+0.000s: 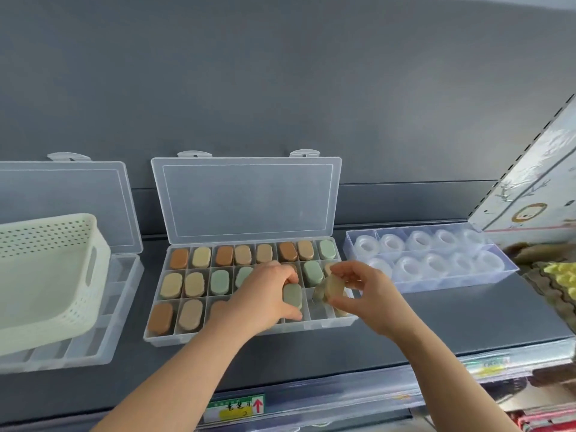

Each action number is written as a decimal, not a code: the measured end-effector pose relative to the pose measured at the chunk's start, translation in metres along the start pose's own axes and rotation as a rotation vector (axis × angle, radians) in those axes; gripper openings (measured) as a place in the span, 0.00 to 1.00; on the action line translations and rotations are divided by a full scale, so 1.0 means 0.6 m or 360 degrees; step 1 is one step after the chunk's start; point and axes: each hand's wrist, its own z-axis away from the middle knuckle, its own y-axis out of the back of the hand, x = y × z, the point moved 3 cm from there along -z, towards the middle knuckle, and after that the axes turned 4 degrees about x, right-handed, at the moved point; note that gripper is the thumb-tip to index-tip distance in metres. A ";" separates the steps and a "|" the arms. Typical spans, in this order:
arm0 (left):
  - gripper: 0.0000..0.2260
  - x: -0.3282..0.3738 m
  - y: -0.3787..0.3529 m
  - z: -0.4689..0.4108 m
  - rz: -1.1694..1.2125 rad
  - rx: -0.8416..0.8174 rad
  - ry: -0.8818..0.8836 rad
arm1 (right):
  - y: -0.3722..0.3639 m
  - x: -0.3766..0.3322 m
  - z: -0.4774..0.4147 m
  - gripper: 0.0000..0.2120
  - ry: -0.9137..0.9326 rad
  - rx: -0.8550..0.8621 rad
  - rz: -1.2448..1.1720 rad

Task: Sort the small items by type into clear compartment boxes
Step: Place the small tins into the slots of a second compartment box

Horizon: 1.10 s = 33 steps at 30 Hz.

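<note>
The shelf-edge label (236, 407) shows a red upward arrow beside handwritten characters too blurred to read.

Single head-worn wide-angle view, facing forward and down, close above compartment box (249, 201) on shelf (452, 316)

The raised lid (246, 198) is walling off the back of the compartment box (162, 334). A cream basket (46, 291) is crowding its left and a tray of clear rolls (436, 286) its right, while bare shelf (452, 322) is lying open in front.
</note>
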 end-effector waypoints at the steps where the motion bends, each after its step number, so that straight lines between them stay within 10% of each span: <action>1: 0.26 -0.002 -0.007 0.000 -0.0026 -0.0029 0.0004 | 0.000 0.000 -0.001 0.21 0.0026 -0.0014 0.0025; 33: 0.25 -0.016 -0.021 0.025 -0.0095 0.0108 0.0034 | -0.036 -0.016 -0.001 0.17 0.0460 -0.0335 0.0700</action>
